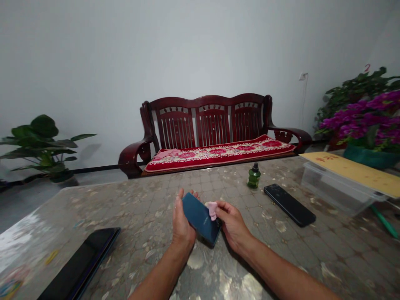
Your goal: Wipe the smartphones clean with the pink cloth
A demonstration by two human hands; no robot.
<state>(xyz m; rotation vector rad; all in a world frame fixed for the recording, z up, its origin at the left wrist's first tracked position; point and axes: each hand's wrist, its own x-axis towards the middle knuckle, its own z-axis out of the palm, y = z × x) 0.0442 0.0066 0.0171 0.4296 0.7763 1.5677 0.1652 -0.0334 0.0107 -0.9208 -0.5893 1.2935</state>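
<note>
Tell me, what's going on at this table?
A person's left hand holds a flat, shiny blue phone, tilted, above the brown patterned table. The right hand pinches a small, soft pink cloth at the phone's back. To the right, a see-through green bottle stands near a black rectangular phone lying flat.

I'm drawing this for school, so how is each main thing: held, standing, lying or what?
Left hand: holding the blue phone
Blue phone: tilted, held
Right hand: pinching the pink cloth
Pink cloth: bunched, at the phone's back
Green bottle: upright
Black phone: lying flat
Dark device: lying flat, screen dark
Clear box: yellow board on top
Red seat cover: spread out
</note>
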